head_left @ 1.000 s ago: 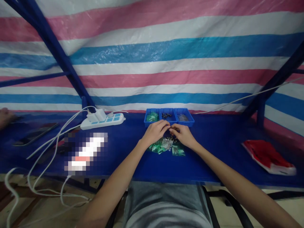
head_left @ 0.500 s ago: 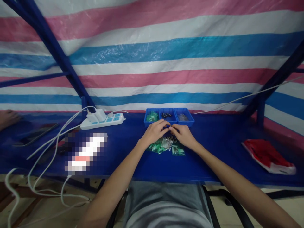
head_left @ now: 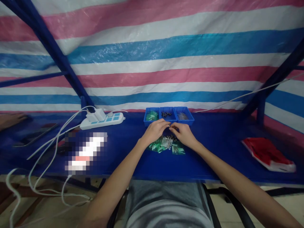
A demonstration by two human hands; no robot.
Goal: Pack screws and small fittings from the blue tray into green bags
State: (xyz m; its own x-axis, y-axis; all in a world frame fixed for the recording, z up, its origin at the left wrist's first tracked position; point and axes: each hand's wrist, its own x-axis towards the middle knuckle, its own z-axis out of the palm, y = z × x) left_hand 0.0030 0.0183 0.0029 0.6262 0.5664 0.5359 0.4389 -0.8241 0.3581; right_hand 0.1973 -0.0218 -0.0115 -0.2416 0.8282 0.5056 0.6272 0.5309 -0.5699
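My left hand (head_left: 155, 130) and my right hand (head_left: 182, 133) meet fingertip to fingertip over the blue table (head_left: 133, 158), both pinched on something too small to make out. Under them lies a heap of small green and clear packets (head_left: 166, 145) with dark little parts among them. Just behind the hands stand three small blue bins (head_left: 169, 116) in a row: the left one holds green pieces, the middle one dark parts, the right one clear bags.
A white power strip (head_left: 102, 120) with plugs and white cables (head_left: 45, 145) lies at the left. A phone (head_left: 35, 134) rests further left, near another person's hand (head_left: 10, 119). A red and white bag (head_left: 268, 154) sits at the right. Striped tarpaulin hangs behind.
My hands have hardly moved; the fingertips stay together over the packets. The other person's hand at the far left has reached a little further onto the table.
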